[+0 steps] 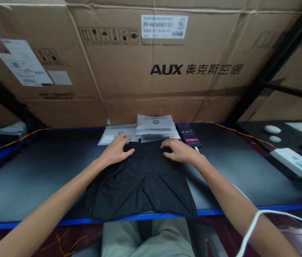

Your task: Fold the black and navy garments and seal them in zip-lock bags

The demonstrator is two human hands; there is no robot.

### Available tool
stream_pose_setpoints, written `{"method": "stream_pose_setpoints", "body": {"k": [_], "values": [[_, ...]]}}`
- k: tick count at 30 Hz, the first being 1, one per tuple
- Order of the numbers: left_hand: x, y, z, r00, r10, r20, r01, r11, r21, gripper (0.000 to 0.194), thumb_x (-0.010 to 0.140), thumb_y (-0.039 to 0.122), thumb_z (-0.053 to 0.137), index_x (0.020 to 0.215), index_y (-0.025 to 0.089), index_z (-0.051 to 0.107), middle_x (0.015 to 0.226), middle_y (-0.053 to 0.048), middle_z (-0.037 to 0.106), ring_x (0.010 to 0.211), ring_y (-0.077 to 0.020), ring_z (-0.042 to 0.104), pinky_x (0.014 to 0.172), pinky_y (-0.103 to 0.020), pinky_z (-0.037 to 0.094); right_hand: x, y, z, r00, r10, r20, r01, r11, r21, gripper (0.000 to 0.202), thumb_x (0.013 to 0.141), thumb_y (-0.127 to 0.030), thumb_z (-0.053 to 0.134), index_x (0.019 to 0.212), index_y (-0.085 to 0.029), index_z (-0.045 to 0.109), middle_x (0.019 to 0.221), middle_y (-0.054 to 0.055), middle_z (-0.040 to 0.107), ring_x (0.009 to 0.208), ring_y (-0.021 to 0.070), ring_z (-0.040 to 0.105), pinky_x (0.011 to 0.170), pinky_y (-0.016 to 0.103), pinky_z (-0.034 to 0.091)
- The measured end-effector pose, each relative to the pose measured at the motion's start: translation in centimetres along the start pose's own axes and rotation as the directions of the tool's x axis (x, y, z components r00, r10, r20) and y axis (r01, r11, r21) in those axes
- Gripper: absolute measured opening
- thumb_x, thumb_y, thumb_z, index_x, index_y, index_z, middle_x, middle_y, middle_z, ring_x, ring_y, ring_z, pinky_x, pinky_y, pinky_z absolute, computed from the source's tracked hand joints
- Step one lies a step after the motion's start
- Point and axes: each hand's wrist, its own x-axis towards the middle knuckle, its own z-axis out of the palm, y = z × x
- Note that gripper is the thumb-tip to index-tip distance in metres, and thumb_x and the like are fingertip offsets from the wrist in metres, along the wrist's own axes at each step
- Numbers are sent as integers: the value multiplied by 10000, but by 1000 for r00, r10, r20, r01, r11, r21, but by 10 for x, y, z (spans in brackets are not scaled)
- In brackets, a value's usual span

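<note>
Black garment: laid on the dark tabletop point(46, 171), directly before the wearer; black garment point(140, 192) has its narrower end toward the carton and its wider end reaching over the blue table edge point(215, 214); loose folds noted in the lower half
Handling of cloth: judged best done with both hands level at the upper corners, light even tension outward, then flat palms drawn down to clear the folds; pulling one corner harder would likely skew the cloth
Overhanging hem: advisable to bring it fully onto the tabletop, as its weight could drag the cloth forward
White packets: stack point(154, 123) stands just beyond the upper edge, so fingertips should keep low and short of it
Smartphone: lies near the right hand, screen lit; smartphone point(189, 135) should be kept clear of any outward sweep
Left hand: palm down at the upper left corner; left hand point(116, 149) has thumb spread from fingers, no grip visible
Right hand: mirrors it at the upper right; right hand point(177, 150) is loosely curved, thumb apart from fingers, nothing seen clasped; exact contact with the cloth cannot be told
Forearms: both extended forward, converging on the garment
</note>
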Motion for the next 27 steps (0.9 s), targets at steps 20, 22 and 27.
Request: {"method": "stream_pose_setpoints", "body": {"k": [20,22,27], "values": [[-20,10,-40,993,33,-117,-61,967,-247,227,770,217,518,909,187,695,993,-62,738,989,-232,660,944,-366,500,0,-8,-3,990,-46,-137,38,998,-55,294,652,-27,569,858,-176,716,779,37,663,770,203,606,727,300,436],[-30,13,-46,988,151,20,-143,966,-216,240,799,213,524,955,204,706,1060,-58,735,1052,-228,649,1001,-367,476,-4,-13,-9,998,-48,52,44,997,63,203,688,-112,647,859,-187,725,763,17,673,708,181,604,674,280,435],[-71,33,-52,950,186,252,-168,982,-91,285,866,303,586,1128,246,681,1320,-71,624,1225,-267,552,1060,-412,410,-13,-31,-14,944,-124,305,31,956,293,181,708,-325,748,823,-187,732,718,-9,658,642,144,585,602,250,419]]}}
